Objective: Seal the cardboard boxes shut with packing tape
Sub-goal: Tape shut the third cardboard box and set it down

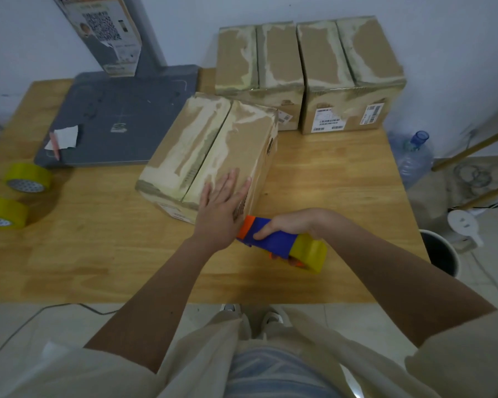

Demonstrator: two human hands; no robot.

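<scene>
On the worktop (pixel 314 182), mid-left of centre, sits the box (pixel 213 150), skewed, flaps closed, centre seam untaped. Two more boxes (pixel 308 73) sit behind, against the wall. Left hand (pixel 220 212) lies flat on the box's near corner, fingers straight, gripping nothing. Right hand (pixel 291 225) is wrapped round the dispenser (pixel 282 244), just beside that corner. Spare rolls (pixel 15 193) sit far left. My read: the cardboard is stiff but light, so it will slide under the tape pull. Keep the palm pressing down on the flaps near the seam, and start the tape on the near end face.
</scene>
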